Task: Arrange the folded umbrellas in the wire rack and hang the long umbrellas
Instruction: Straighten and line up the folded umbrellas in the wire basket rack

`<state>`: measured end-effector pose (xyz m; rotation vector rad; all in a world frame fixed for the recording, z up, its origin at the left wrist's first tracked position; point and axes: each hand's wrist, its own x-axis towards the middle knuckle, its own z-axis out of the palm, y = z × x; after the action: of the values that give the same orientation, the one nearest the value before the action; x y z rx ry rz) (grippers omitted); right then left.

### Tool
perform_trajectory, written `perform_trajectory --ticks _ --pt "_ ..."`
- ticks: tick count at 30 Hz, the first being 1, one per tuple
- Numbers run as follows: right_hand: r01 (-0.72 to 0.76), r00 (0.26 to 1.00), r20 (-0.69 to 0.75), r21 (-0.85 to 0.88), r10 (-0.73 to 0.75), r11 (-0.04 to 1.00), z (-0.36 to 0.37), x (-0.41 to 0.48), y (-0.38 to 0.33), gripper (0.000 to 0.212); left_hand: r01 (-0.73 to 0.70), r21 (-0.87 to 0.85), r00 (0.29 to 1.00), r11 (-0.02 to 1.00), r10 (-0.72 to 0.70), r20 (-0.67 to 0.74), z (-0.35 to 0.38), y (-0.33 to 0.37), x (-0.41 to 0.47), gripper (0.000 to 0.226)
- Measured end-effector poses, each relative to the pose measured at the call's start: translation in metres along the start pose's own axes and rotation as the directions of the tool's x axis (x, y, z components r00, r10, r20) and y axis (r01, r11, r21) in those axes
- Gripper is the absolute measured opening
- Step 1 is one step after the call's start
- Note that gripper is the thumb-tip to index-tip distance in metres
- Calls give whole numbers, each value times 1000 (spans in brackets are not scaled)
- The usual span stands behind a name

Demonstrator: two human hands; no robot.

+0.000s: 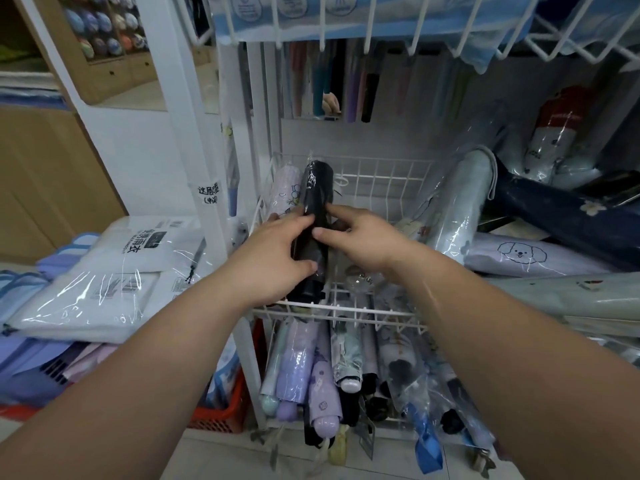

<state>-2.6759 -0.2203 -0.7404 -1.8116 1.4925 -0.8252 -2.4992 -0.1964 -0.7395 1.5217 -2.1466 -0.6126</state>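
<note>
lower tier: plastic-sleeved folded umbrellas [322, 386] packed handles-out. red plastic basket [221, 410] on the floor to its left. middle tier: left hand [273, 258] wraps the black folded umbrella in clear sleeve [317, 188] from the left, thumb on its front. right hand [360, 240] pinches it from the right, index and thumb. umbrella lies lengthwise at the left end of the white wire rack [388, 169], just beside a lilac printed folded umbrella [287, 188]. loose pile incl. pale blue sleeved umbrella [457, 209] to the right. long umbrellas [318, 81] hang at the back.
</note>
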Motion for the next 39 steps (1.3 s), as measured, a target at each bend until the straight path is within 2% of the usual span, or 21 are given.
perform_trajectory --ticks 3,5,9,12,15,16,18,21,25,28,34,39 --pt "44 998 45 -91 -40 995 -1 -5 4 55 1 91 999 996 -5 45 2 0 5 72" --pt "38 999 21 -144 -35 989 0 -7 4 62 -6 129 1000 992 3 26 6 1 6 67" --pt "53 993 -84 -327 -85 943 -1 -14 4 50 -35 230 997 973 49 -57 12 0 4 61" --pt "37 962 -198 -588 -188 808 -16 -24 5 45 -60 288 994 956 83 -67 9 6 3 56" --pt "-91 887 -357 -756 -292 648 -43 -36 7 48 -110 319 982 941 153 -112 8 21 4 63" --pt "-157 858 -426 -749 -286 643 -52 -39 7 51 -136 291 976 947 178 -124 8 28 5 66" --pt "-275 810 -550 -661 -202 698 -68 -47 9 58 -193 178 968 965 217 -129 14 47 10 65" --pt "-336 791 -611 -491 -43 804 -85 -57 17 67 -254 63 966 965 257 -35 28 72 28 61" --pt "-347 852 -503 -337 144 875 -103 -67 36 76 -196 -106 976 975 204 74 52 94 58 58" --pt "-307 878 -456 -297 148 904 -111 -70 39 79 -168 -77 977 983 177 117 67 92 77 59" --pt "-262 919 -359 -247 163 933 -113 -75 45 95 -151 -168 964 974 183 192 83 87 84 65" --pt "-252 906 -389 -172 169 952 -110 -70 53 92 -167 -140 967 976 190 171 86 85 87 69"
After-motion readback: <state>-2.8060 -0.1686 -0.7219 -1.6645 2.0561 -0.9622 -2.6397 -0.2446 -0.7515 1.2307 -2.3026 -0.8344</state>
